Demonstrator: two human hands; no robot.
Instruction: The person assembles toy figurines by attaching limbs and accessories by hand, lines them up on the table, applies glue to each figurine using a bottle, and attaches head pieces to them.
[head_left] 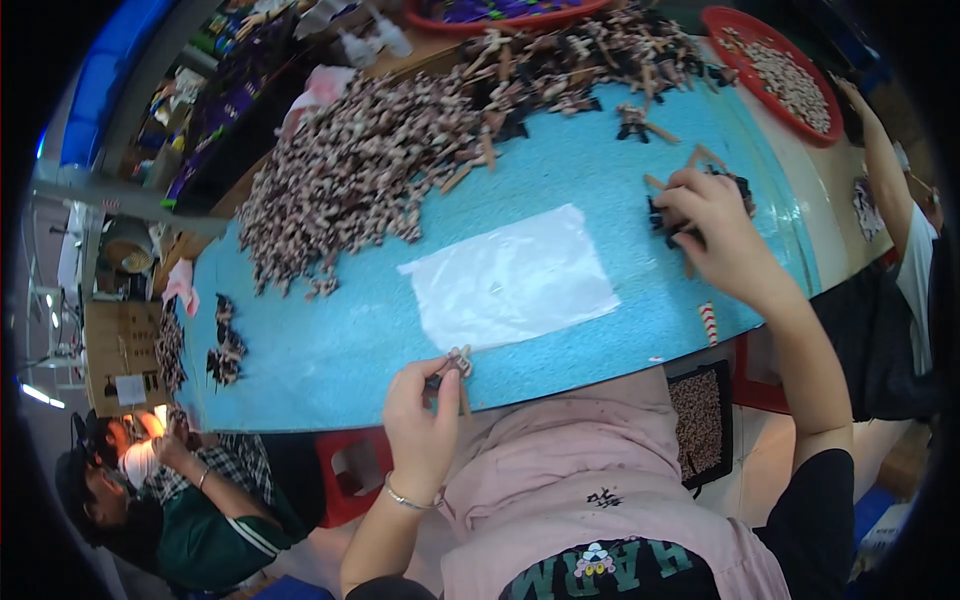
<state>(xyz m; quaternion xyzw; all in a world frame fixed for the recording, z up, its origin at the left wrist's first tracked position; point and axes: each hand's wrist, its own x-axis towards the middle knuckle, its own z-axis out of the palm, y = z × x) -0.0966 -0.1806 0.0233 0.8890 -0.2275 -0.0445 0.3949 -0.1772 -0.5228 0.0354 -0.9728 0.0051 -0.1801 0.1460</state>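
My left hand (422, 405) is closed at the table's near edge, pinching a small pale-and-dark piece (459, 362). A thin tan stick (464, 400) hangs down beside its fingers. On the right, my right hand (715, 225) reaches down with curled fingers over a cluster of dark small pieces (742, 190) and tan sticks. What its fingertips grip is hidden. Between the hands lies a flat, clear plastic sheet or bag (515, 280) on the blue tabletop (330, 345). A red-and-white striped strip (708, 323) lies below my right hand.
A large heap of small pinkish-brown pieces (350, 160) covers the far left, joining darker pieces with sticks (590, 60). A red tray (718, 22) of pale pieces stands far right. Co-workers sit left (230, 510) and right (880, 170). A black crate (700, 425) stands below.
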